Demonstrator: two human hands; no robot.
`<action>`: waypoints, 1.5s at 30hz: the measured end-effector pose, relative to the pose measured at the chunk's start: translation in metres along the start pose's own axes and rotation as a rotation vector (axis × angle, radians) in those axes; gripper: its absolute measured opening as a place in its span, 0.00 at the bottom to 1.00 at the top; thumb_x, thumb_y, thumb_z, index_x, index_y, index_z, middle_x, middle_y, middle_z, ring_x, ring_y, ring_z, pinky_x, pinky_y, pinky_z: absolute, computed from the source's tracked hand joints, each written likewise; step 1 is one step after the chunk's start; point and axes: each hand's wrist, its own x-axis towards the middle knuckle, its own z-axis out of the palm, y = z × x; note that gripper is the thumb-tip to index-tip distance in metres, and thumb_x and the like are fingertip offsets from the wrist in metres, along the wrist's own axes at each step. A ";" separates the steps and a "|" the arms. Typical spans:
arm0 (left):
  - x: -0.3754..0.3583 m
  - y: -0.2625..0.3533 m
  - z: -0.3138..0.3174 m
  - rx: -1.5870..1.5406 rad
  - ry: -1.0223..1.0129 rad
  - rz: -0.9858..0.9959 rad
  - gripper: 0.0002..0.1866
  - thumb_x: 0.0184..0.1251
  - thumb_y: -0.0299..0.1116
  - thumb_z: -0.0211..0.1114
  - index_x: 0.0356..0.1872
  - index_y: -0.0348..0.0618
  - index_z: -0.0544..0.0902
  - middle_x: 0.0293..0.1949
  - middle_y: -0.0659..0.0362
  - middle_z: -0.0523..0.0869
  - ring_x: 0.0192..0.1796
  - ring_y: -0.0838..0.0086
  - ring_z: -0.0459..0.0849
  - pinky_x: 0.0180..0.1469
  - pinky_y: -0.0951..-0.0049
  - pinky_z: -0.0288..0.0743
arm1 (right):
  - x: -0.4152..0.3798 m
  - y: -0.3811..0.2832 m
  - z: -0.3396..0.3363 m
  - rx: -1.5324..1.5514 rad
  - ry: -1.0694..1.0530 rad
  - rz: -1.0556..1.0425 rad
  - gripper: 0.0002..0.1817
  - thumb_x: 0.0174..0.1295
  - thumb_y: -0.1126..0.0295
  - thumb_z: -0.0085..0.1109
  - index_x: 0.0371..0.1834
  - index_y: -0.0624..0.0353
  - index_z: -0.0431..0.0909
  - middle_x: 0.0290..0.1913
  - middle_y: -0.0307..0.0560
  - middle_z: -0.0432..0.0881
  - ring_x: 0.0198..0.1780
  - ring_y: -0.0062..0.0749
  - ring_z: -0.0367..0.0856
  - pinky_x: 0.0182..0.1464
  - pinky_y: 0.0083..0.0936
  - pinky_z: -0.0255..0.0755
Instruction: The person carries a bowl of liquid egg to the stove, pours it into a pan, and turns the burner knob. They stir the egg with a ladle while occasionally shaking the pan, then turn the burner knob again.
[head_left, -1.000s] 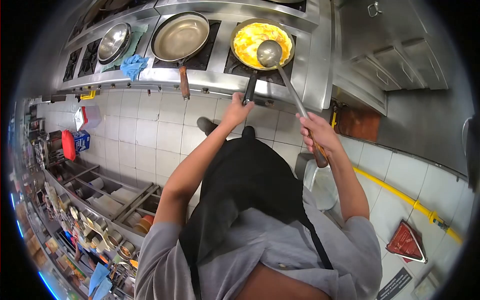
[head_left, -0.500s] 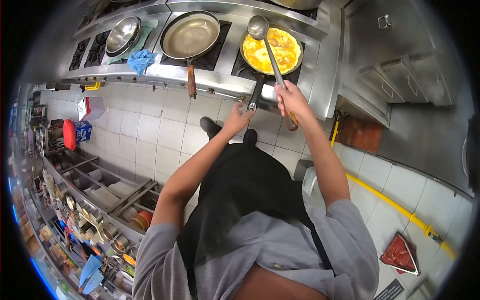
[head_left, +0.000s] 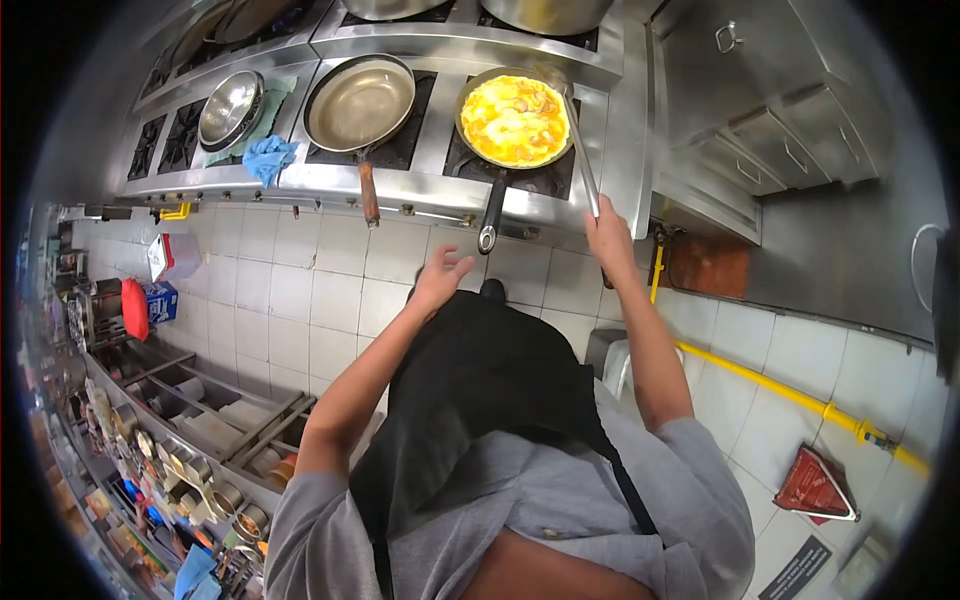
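Note:
On the right part of the stove, a pan holds a yellow and orange egg mixture. My right hand is closed round the handle of a metal ladle; the ladle's head is at the pan's upper right rim and blurred. Below and left of the pan's black handle, my left hand hangs in the air with its fingers apart, touching nothing. An empty pan with a wooden handle rests on the burner to the left.
Stacked metal bowls stand on a green cloth at the stove's left, near a blue cloth. Large pots are at the back. A yellow pipe runs along the floor at the right. Steel drawers stand beyond the stove.
The ladle has moved from above the egg mixture to the pan's right rim, with my right hand shifting right and down. My left hand has moved away from the pan's handle, down and left.

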 end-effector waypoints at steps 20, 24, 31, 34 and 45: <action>0.127 0.035 0.024 -0.424 -0.381 -0.175 0.15 0.66 0.38 0.66 0.40 0.39 0.72 0.21 0.62 0.75 0.17 0.79 0.73 0.17 0.75 0.68 | -0.076 -0.053 -0.084 0.314 -0.247 0.078 0.21 0.64 0.65 0.59 0.58 0.61 0.73 0.22 0.43 0.72 0.20 0.27 0.70 0.24 0.26 0.67; 0.128 0.033 0.022 -0.398 -0.347 -0.124 0.14 0.63 0.37 0.66 0.34 0.38 0.73 0.19 0.61 0.75 0.16 0.79 0.73 0.17 0.74 0.66 | -0.087 -0.080 -0.087 0.402 -0.430 0.250 0.19 0.67 0.66 0.57 0.59 0.59 0.73 0.20 0.34 0.66 0.15 0.16 0.62 0.15 0.21 0.58; 0.125 0.034 0.025 -0.399 -0.284 -0.126 0.12 0.61 0.35 0.65 0.33 0.39 0.72 0.18 0.61 0.73 0.14 0.78 0.70 0.15 0.73 0.64 | -0.081 -0.087 -0.051 0.313 -0.465 0.243 0.23 0.68 0.66 0.57 0.65 0.58 0.71 0.20 0.34 0.66 0.14 0.17 0.62 0.15 0.21 0.58; 0.124 0.035 0.023 -0.395 -0.295 -0.142 0.14 0.61 0.35 0.67 0.40 0.37 0.74 0.20 0.61 0.75 0.15 0.79 0.70 0.16 0.74 0.65 | -0.075 -0.079 -0.034 0.145 -0.386 0.060 0.23 0.67 0.66 0.57 0.65 0.57 0.70 0.24 0.44 0.75 0.18 0.30 0.72 0.23 0.28 0.69; 0.123 0.033 0.024 -0.462 -0.292 -0.120 0.10 0.60 0.33 0.65 0.32 0.42 0.71 0.17 0.62 0.72 0.13 0.79 0.67 0.13 0.72 0.61 | -0.078 -0.087 -0.012 -0.142 -0.214 0.014 0.21 0.66 0.62 0.56 0.61 0.53 0.70 0.38 0.63 0.83 0.43 0.63 0.79 0.46 0.53 0.71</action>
